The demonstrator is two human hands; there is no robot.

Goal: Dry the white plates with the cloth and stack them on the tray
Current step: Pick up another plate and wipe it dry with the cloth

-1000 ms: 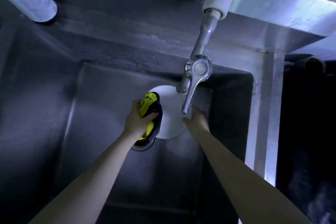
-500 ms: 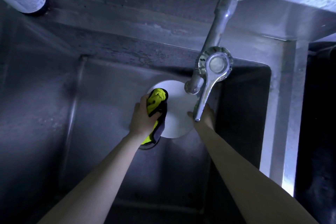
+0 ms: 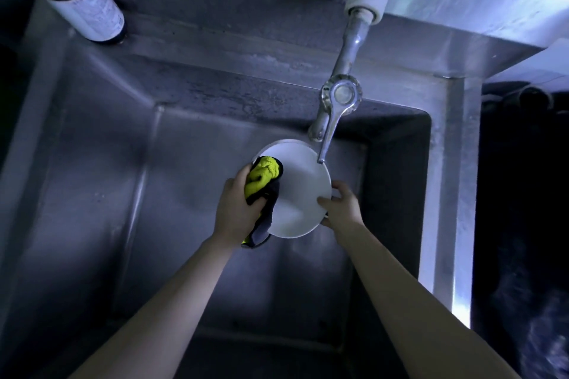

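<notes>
Deep in a steel sink a round white plate [image 3: 300, 191] is held just under the tap. My left hand [image 3: 238, 204] is closed around a yellow and dark grey cloth [image 3: 261, 178] that presses on the plate's left side. My right hand [image 3: 340, 204] grips the plate's right rim, fingers curled over its edge. No tray is in view.
The chrome tap with its lever handle [image 3: 334, 108] hangs right above the plate's far edge. The sink's steel walls [image 3: 92, 194] close in on all sides. A dark bottle with a white label [image 3: 89, 9] stands on the far left ledge.
My right hand has taken hold of the plate's right rim, and the plate has lifted and tilted up. The cloth in my left hand has stayed on its left side.
</notes>
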